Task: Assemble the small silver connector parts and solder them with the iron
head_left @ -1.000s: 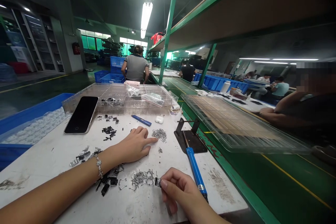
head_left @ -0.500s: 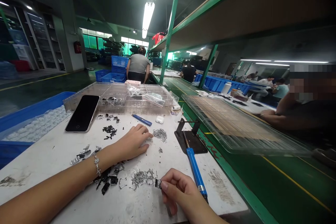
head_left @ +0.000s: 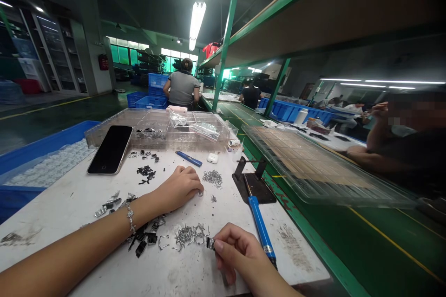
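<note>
While my right grip [head_left: 242,247] pinches a small black-and-silver piece [head_left: 210,242] between thumb and forefinger near the front of the white worktop [head_left: 167,274], my left grip [head_left: 181,186] reaches out farther, palm down, its fingers bent and close together. A tiny shiny bit [head_left: 200,193] shows right at those left fingertips, though I cannot tell whether they pinch it or only touch it. Just beyond them lies a pile of tiny metal parts [head_left: 213,178], with a smaller cluster [head_left: 213,199] on my side of it. Next to the piece I hold, on its left, is a heap of bent metal clips [head_left: 186,236]; further left, black parts [head_left: 141,247] lie partly hidden under my left wrist, which wears a bracelet [head_left: 130,219]. On my right, a blue-handled tool [head_left: 259,225] slants with its metal tip end on a black stand [head_left: 258,190]. Farther back I have a blue pen-like stick [head_left: 188,158], a small white case [head_left: 212,158] and a loose group of black bits [head_left: 145,173]. A phone [head_left: 111,149] leans, dark screen toward me, against the clear compartment box [head_left: 177,145]. Past that, a person in a grey top [head_left: 184,87] has their back to me.
</note>
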{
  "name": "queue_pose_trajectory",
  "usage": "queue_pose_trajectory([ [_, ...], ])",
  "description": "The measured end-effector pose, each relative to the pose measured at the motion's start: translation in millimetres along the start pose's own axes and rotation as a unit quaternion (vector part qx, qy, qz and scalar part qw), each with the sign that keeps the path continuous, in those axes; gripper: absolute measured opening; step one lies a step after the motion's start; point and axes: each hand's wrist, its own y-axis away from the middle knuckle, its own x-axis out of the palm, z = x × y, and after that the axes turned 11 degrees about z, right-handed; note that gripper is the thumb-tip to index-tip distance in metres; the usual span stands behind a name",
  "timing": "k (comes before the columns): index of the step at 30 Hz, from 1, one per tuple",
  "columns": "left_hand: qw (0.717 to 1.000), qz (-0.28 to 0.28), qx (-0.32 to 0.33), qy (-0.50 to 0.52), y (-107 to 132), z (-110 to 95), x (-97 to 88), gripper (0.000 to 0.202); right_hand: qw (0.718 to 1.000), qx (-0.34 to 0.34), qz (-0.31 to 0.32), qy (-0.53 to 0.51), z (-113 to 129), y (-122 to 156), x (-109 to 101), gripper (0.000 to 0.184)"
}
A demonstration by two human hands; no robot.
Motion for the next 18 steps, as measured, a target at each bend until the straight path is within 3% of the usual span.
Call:
queue_pose_trajectory([
  [18,0.989,-0.041,-0.038,0.139,-2.9,8.0,1.9,0.015,1.000,0.001,0.005,-0.002,-0.5,-0.8,-0.9,0.043],
])
